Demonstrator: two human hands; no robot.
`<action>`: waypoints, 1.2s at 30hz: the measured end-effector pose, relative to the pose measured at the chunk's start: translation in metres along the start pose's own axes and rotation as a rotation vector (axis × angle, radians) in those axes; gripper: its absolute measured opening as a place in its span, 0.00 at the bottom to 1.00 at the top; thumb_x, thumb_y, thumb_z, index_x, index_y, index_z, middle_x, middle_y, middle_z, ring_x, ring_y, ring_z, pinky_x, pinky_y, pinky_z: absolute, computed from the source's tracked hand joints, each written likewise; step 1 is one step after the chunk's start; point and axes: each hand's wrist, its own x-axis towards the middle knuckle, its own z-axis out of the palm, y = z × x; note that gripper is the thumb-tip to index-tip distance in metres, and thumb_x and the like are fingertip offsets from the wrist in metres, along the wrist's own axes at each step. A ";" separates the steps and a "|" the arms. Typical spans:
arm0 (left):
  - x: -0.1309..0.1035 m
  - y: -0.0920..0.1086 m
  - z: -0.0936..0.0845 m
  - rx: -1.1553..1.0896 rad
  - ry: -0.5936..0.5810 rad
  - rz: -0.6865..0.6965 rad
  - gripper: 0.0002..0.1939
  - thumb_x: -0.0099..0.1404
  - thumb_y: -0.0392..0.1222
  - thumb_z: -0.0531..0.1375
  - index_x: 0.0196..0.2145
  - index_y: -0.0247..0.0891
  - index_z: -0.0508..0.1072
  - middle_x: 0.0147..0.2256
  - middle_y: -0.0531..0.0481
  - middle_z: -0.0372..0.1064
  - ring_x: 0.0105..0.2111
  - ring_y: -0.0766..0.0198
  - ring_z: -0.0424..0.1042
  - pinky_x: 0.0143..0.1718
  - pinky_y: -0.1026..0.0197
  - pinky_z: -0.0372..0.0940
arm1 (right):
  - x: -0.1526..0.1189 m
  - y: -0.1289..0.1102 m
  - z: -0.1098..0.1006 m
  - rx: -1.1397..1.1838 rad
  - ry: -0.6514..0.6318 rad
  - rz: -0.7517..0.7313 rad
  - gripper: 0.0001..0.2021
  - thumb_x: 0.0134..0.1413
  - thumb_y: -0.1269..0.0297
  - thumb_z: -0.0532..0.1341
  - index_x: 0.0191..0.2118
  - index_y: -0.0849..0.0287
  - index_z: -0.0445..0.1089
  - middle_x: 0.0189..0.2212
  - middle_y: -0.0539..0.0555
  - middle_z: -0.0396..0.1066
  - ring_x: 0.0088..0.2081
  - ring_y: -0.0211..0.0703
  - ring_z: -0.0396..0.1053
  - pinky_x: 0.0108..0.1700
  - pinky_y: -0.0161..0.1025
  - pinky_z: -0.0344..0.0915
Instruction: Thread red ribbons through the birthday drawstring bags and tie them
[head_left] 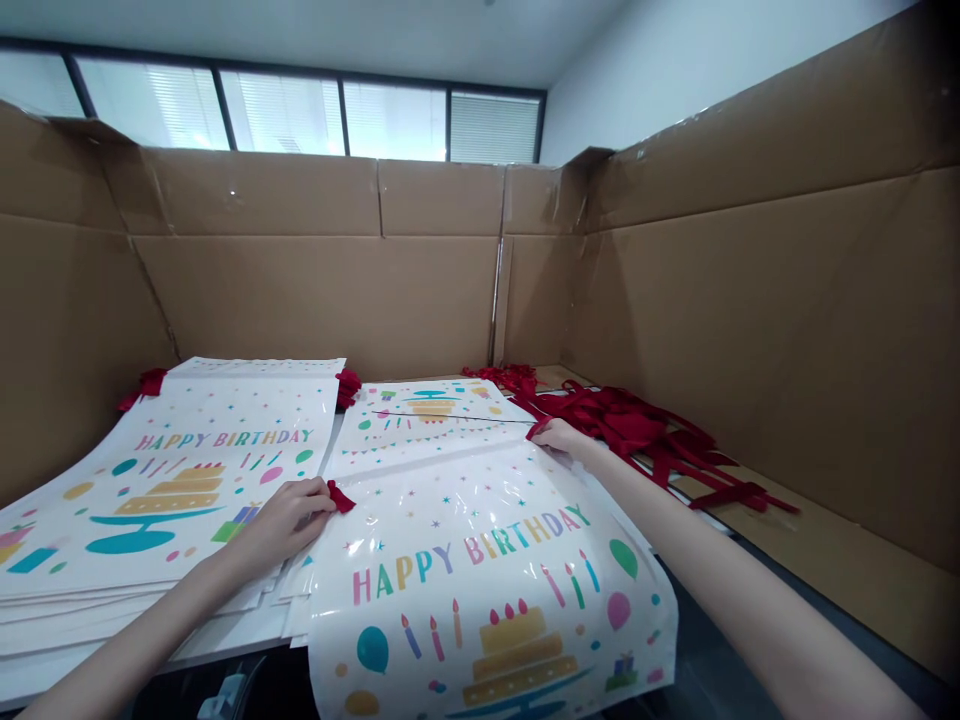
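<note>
Pinching red ribbon ends at both top corners of the birthday bag (480, 560) lying in front of us: left hand (289, 515), right hand (559, 437), which looks closed too.

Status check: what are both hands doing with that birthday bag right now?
Left hand pinching red ribbon. Right hand gripping the bag by its far corner. Ribbon pile beside it.

Packing or assembly station inside an office-type room. Evidence: tall brown corrugated cardboard walls (750, 300) fence off the work surface on three sides; a flat stack of identical white plastic "HAPPY BIRTHDAY" gift bags (150, 500) lies on it; a loose heap of dark red ribbon ties (645, 430) sits nearby. Behind, a strip of windows with white blinds (285, 110) under a plain ceiling.
</note>
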 end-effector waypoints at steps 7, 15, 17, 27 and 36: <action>-0.001 0.000 0.000 0.023 0.014 -0.001 0.16 0.68 0.41 0.47 0.38 0.40 0.74 0.39 0.47 0.68 0.40 0.59 0.67 0.43 0.60 0.60 | 0.014 -0.011 -0.002 -0.131 -0.130 0.128 0.06 0.39 0.71 0.65 0.25 0.66 0.67 0.16 0.50 0.63 0.21 0.37 0.62 0.21 0.32 0.54; 0.013 0.016 -0.011 0.047 -0.047 -0.143 0.13 0.65 0.43 0.52 0.32 0.42 0.77 0.35 0.51 0.71 0.35 0.60 0.69 0.42 0.58 0.56 | 0.011 -0.017 -0.004 -0.158 -0.200 0.145 0.06 0.42 0.73 0.62 0.21 0.63 0.62 0.15 0.50 0.61 0.19 0.34 0.58 0.20 0.31 0.51; 0.016 0.016 -0.008 0.067 -0.047 -0.163 0.13 0.65 0.42 0.53 0.32 0.41 0.77 0.34 0.51 0.72 0.35 0.61 0.69 0.41 0.57 0.56 | 0.011 -0.017 -0.005 -0.157 -0.213 0.147 0.07 0.42 0.73 0.61 0.20 0.63 0.61 0.15 0.50 0.61 0.19 0.34 0.57 0.19 0.32 0.50; 0.011 0.007 0.013 0.181 0.017 -0.047 0.14 0.66 0.36 0.51 0.29 0.39 0.74 0.33 0.51 0.71 0.33 0.63 0.69 0.45 0.55 0.53 | 0.007 -0.011 -0.003 -0.112 -0.157 0.208 0.08 0.40 0.70 0.62 0.29 0.62 0.61 0.16 0.49 0.61 0.20 0.38 0.60 0.20 0.33 0.54; 0.010 0.009 0.015 0.151 0.046 -0.019 0.15 0.66 0.35 0.49 0.28 0.38 0.73 0.32 0.50 0.71 0.34 0.63 0.70 0.45 0.55 0.53 | 0.007 -0.012 0.000 -0.066 -0.088 0.118 0.10 0.34 0.76 0.63 0.19 0.61 0.60 0.12 0.50 0.57 0.17 0.37 0.58 0.18 0.33 0.51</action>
